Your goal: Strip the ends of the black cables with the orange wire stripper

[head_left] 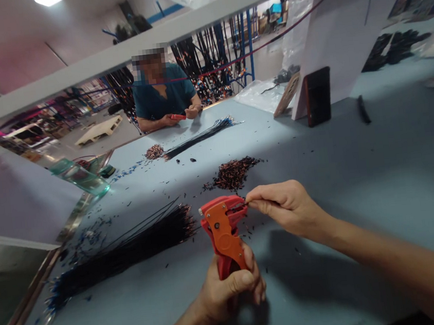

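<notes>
My left hand (233, 282) is wrapped around the handles of a red and orange wire stripper (223, 224), held upright above the table. At the tool's jaws, my right hand (284, 207) pinches a thin dark wire (246, 204). Only a short bit of that wire shows; the fingers hide the rest. Left of the stripper lies a long bundle of black wires (133, 249), with coppery ends towards the tool and blue ends at the far left. Just behind the jaws is a heap of short black and copper scraps (236, 173).
Across the table (398, 190) a person (165, 95) holds a red tool near another wire bundle (202, 137) and a scrap pile (154, 151). A greenish bottle (81, 177) lies at the left edge. A dark phone (318, 96) leans on a white post. A beam crosses above.
</notes>
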`<state>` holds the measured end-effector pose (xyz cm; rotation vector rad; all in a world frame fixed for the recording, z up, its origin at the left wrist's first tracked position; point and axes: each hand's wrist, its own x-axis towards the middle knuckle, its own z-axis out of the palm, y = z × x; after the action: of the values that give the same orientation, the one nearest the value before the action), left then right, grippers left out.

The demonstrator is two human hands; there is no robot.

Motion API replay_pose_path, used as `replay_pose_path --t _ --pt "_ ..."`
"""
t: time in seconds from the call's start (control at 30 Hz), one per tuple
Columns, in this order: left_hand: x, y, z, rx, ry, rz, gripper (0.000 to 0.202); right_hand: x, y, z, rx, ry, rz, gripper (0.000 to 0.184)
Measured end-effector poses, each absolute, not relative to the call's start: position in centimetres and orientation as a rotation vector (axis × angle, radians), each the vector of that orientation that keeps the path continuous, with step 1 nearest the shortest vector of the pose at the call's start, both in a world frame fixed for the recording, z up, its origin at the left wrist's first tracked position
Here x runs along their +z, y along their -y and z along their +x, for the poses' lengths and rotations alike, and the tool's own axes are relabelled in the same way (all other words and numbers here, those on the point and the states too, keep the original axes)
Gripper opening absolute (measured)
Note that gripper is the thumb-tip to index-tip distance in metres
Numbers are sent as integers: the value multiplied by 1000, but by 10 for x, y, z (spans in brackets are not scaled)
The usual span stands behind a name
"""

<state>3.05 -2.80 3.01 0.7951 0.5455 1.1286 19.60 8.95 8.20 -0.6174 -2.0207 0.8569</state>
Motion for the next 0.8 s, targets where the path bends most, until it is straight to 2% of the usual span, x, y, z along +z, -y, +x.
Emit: replay_pose_path --t 0.37,0.63,0.8 --pt "39 24 26 1280 -560 651 21 81 -93 195 783 2029 -702 21" --pt "43 25 31 1231 -618 743 34 75 -91 194 570 2100 -622 16" --pt "42 25 31 1229 -657 760 36 68 -87 192 369 2155 -554 18"
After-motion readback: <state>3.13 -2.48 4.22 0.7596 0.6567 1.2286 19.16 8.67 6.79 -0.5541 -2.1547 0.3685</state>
